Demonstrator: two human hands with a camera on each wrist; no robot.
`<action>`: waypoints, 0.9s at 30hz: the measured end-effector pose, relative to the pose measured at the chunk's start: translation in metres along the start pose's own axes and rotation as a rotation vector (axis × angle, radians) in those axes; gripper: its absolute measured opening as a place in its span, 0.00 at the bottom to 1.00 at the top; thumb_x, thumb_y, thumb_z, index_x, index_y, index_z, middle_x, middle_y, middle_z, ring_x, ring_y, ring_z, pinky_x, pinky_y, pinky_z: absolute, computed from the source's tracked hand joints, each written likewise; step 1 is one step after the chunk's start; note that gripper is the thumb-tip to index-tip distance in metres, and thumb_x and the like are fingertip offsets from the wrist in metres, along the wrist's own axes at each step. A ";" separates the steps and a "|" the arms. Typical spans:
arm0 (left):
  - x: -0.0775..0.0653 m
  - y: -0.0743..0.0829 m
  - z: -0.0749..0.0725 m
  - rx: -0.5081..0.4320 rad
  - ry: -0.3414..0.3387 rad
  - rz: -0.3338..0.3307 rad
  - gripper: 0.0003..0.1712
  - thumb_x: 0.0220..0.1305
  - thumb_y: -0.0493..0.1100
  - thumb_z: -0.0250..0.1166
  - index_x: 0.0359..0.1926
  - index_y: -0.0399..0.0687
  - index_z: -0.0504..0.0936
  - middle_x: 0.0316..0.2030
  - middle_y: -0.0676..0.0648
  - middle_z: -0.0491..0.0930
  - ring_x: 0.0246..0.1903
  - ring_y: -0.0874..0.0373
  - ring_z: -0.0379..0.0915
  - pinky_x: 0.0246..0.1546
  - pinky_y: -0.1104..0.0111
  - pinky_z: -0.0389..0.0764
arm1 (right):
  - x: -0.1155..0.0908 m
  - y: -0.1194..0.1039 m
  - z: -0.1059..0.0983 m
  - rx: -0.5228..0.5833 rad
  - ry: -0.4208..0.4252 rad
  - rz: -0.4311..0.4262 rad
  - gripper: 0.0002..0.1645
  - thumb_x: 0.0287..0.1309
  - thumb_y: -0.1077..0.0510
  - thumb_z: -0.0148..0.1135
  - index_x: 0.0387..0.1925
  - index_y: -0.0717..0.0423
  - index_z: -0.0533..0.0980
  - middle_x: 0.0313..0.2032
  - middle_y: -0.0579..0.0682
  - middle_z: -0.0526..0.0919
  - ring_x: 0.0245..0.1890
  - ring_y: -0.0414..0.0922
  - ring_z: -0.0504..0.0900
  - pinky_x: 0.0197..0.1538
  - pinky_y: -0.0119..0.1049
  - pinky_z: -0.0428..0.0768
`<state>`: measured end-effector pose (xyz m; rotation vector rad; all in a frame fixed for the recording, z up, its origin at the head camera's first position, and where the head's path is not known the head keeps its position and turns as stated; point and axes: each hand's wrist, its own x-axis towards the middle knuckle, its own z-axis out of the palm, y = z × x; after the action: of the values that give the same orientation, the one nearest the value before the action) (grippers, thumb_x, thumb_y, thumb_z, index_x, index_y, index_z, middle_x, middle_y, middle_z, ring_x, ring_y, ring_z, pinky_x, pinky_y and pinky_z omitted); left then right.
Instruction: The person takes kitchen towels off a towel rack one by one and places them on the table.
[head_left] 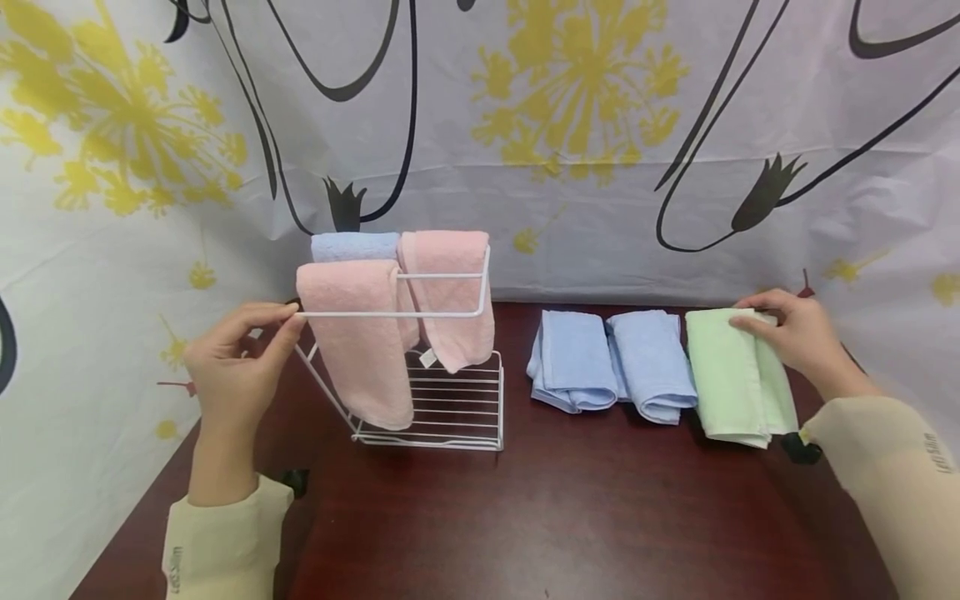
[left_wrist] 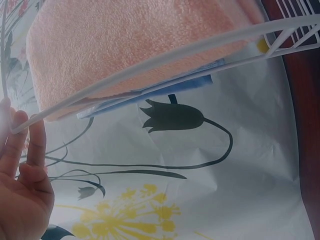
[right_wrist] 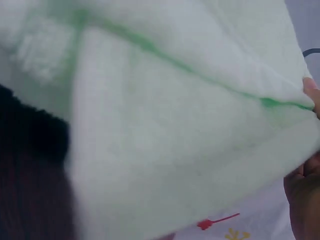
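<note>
My left hand (head_left: pixel 238 354) pinches the upper left corner of a white wire rack (head_left: pixel 442 315) between thumb and fingers. Two pink towels (head_left: pixel 352 333) and a blue towel (head_left: pixel 352 246) hang folded over its upper bars. In the left wrist view the fingers meet the bar's end beside a pink towel (left_wrist: pixel 135 45). On the right, my right hand (head_left: pixel 798 337) pinches the top edge of a folded green towel (head_left: pixel 727 375). That towel fills most of the right wrist view, with the fingers at its right edge.
Two folded blue towels (head_left: pixel 576 358) lie side by side on the dark red-brown table (head_left: pixel 570 517), between the rack and the green towel. A white cloth (head_left: pixel 465 150) with yellow and dark flower prints hangs behind the table and along its sides.
</note>
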<state>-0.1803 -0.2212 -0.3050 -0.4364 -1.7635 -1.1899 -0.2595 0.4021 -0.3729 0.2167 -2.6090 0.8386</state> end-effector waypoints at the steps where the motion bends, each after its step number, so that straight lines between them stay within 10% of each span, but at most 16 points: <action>1: 0.000 0.000 0.000 0.000 0.000 0.000 0.08 0.50 0.25 0.73 0.34 0.26 0.87 0.33 0.66 0.85 0.27 0.73 0.73 0.24 0.82 0.64 | 0.000 0.002 0.002 -0.002 -0.006 0.021 0.16 0.60 0.53 0.69 0.43 0.61 0.82 0.31 0.11 0.68 0.27 0.29 0.65 0.28 0.26 0.64; 15: 0.000 -0.001 -0.002 0.024 -0.016 0.019 0.09 0.51 0.26 0.73 0.36 0.32 0.89 0.33 0.61 0.87 0.27 0.70 0.73 0.22 0.81 0.64 | -0.003 0.007 0.019 -0.008 0.022 0.068 0.16 0.59 0.51 0.70 0.44 0.58 0.83 0.27 0.20 0.70 0.27 0.33 0.63 0.30 0.29 0.62; 27: 0.000 0.000 -0.002 0.016 -0.021 0.007 0.09 0.51 0.25 0.72 0.36 0.32 0.88 0.33 0.61 0.87 0.27 0.69 0.73 0.22 0.80 0.64 | -0.006 0.012 0.024 -0.053 -0.124 0.144 0.27 0.62 0.46 0.67 0.54 0.60 0.78 0.54 0.68 0.78 0.46 0.55 0.71 0.42 0.33 0.62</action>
<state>-0.1792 -0.2234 -0.3053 -0.4462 -1.7868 -1.1697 -0.2647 0.3980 -0.3992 0.0679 -2.7862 0.8266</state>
